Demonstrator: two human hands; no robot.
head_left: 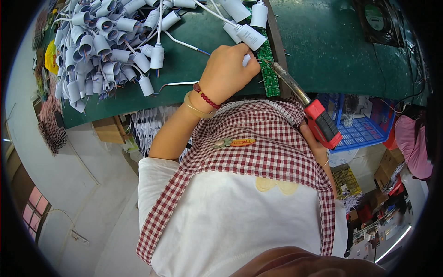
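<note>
My left hand (229, 71), with a red bead bracelet and a bangle at the wrist, is closed over the left edge of a strip of green circuit boards (271, 83). A white piece (246, 60) shows between its fingers, mostly hidden. My right hand (310, 135) is closed round the red and black handle of a soldering iron (322, 122), which partly covers it. The iron slants up and left, its tip at the strip beside my left fingertips. White lamp holders (250, 37) with wires lie at the strip's upper end.
A large heap of white lamp holders (101, 51) covers the left of the green table (318, 55). A dark bar (278, 51) runs along the strip's right side. At the far right stands a black fan (378, 21). Below the table edge is a blue plastic basket (364, 131).
</note>
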